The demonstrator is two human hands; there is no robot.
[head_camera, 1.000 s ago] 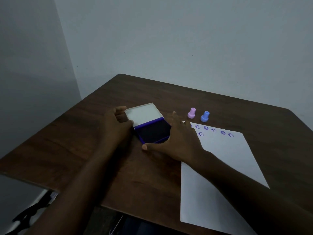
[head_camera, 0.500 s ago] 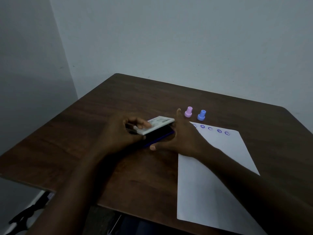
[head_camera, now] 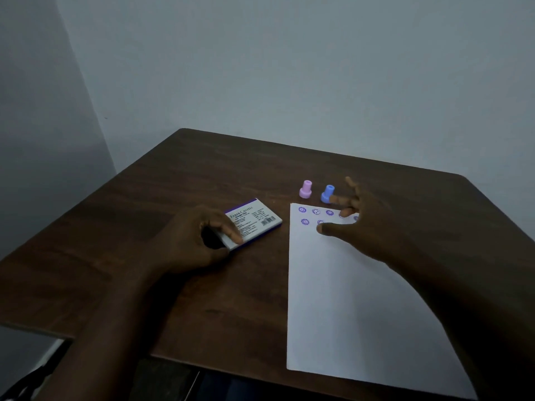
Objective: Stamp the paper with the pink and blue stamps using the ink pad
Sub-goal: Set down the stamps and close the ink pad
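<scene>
Pale grey walls meet in a corner behind a dark wooden table (head_camera: 202, 175). On it lies the ink pad (head_camera: 254, 222), lid closed, with printed text and a barcode on top. The left hand (head_camera: 191, 241) rests at the pad's near corner, thumb on the lid and fingers (head_camera: 231, 231) curled against its edge, gripping it. Right of the pad lies a white sheet of paper (head_camera: 347, 299) with purple round prints (head_camera: 302, 209) in 2 rows along its far edge. Just beyond that edge stand 2 small stamps upright, the pink stamp (head_camera: 305, 189) on the left, the blue stamp (head_camera: 327, 193) beside it. The right hand (head_camera: 367, 224) hovers over the paper's far end, fingers spread apart and holding nothing, 1 fingertip close to the blue stamp.
</scene>
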